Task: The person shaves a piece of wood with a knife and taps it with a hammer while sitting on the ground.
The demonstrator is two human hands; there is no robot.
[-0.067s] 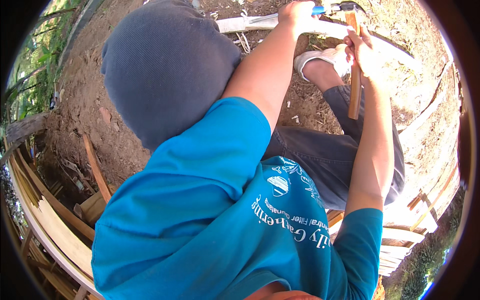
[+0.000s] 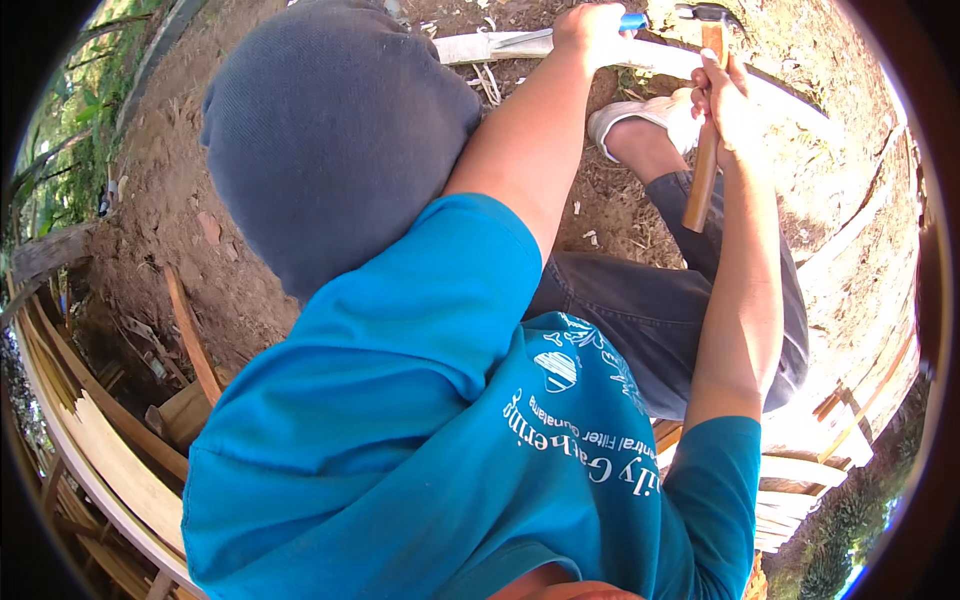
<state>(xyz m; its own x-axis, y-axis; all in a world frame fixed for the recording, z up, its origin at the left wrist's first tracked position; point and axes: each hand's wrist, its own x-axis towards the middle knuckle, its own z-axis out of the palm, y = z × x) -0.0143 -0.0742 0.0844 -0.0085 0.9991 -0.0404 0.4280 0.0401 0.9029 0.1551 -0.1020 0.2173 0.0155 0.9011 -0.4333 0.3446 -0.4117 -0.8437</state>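
In my left hand (image 2: 590, 32), the fingers are wrapped round a chisel (image 2: 634, 21) with a blue handle. Its metal blade slants left and its tip meets a long pale wooden strip (image 2: 466, 48) lying across the ground. My right hand (image 2: 732, 105) grips the wooden handle of a hammer (image 2: 702, 185) about midway. The dark hammer head is at the far end, just right of the chisel's handle and apart from it. Glare washes out part of the strip and the right hand.
My bent knee (image 2: 340, 150) in dark trousers rises left of the left arm. My foot in a pale shoe (image 2: 640, 118) rests on bare soil beside the strip. Pieces of wood (image 2: 110, 450) lie at the lower left, more cut wood (image 2: 805, 480) at the lower right. Shavings dot the soil.
The hammer head has shifted slightly right, away from the end of the chisel's handle, and the hammer's handle has tilted. My left hand and the chisel have barely moved.
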